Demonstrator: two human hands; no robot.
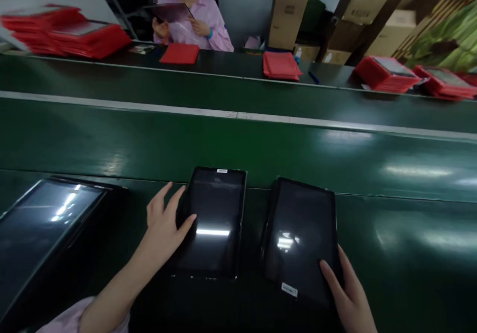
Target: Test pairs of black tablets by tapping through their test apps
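Green belt (238, 144) | left hand (163, 226) spread on tablet (218, 213) | right hand (348, 293) open on second tablet (300, 233)

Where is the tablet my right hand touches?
Head view: the tablet lies right of centre on the green bench, beside the left tablet, under the right hand.

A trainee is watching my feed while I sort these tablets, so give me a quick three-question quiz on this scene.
1. True or false: the left hand touches the left edge of the middle tablet.
2. The right hand rests on: A a mug, B the near corner of the right tablet, C a keyboard.
3. What colour are the stacked cases across the belt?
Key: 1 true; 2 B; 3 red.
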